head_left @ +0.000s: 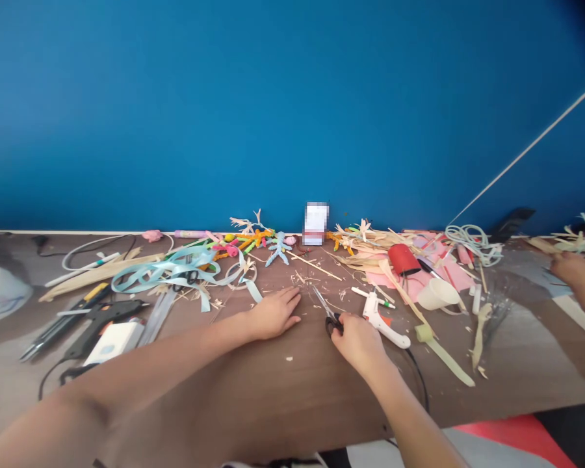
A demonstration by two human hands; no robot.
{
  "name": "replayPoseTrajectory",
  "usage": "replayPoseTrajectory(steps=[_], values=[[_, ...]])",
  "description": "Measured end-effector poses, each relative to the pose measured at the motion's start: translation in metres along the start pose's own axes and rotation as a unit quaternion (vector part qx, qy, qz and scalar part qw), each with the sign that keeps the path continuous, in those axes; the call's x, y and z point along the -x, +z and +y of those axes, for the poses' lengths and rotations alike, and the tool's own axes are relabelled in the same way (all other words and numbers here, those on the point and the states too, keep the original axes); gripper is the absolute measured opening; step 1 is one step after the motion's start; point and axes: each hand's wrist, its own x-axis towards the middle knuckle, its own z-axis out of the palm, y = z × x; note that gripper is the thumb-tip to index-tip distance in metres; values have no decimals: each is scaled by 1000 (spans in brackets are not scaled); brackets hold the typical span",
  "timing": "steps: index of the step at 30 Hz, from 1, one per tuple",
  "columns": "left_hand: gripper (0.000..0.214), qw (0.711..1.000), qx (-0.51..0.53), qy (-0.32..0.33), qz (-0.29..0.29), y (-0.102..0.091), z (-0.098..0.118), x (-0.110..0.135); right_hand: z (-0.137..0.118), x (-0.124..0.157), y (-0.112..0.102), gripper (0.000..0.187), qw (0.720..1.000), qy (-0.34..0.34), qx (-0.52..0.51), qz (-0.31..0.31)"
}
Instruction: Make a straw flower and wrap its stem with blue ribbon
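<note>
My left hand (274, 313) lies flat on the brown table (292, 383), fingers stretched out and holding nothing. My right hand (359, 340) is closed round the black handles of a pair of scissors (327, 311), whose blades lie on the table pointing up and left towards my left hand. Right beside my right hand sits a white glue gun (383, 320). Small chips of straw are scattered between the two hands.
Light blue ribbon (175, 270), a black glue gun (102, 315) and a white box (114, 341) lie at the left. Straw strips (365, 250), a red cup (402, 259), a white cup (436, 294) and pink paper crowd the right. Another person's hand (572, 273) rests at far right.
</note>
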Motion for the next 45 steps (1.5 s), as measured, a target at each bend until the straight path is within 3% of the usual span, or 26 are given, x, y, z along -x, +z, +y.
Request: replayPoseTrajectory(steps=[5, 9, 15, 22, 28, 32, 36, 39, 42, 45], values=[[29, 999, -1, 41, 11, -7, -6, -4, -13, -5, -3, 27, 1000, -10, 16, 23], [26, 997, -59, 45, 3, -12, -12, -7, -13, 4, -11, 28, 1000, -3, 5, 27], [29, 984, -137, 114, -26, -6, -18, -10, 13, 42, -14, 24, 987, 25, -154, 32], [38, 980, -158, 121, -27, 7, -17, -56, 38, 73, 12, 29, 941, 86, -325, -33], [38, 984, -133, 120, -4, 2, -28, -82, 39, 82, 22, 25, 923, 96, -371, -18], [43, 979, -79, 187, 6, 6, -10, -73, 36, 83, 22, 28, 877, 128, -462, -26], [59, 951, -28, 293, -96, 23, 19, -69, 28, 84, 16, 34, 788, 145, -598, -13], [74, 946, -33, 294, -136, 24, 19, -74, 25, 85, 12, 37, 755, 151, -638, -7], [79, 957, -60, 254, -126, 10, -2, -81, 30, 88, 14, 35, 781, 150, -606, -20], [77, 963, -96, 227, -105, -4, -21, -84, 35, 90, 20, 29, 862, 133, -490, -3]])
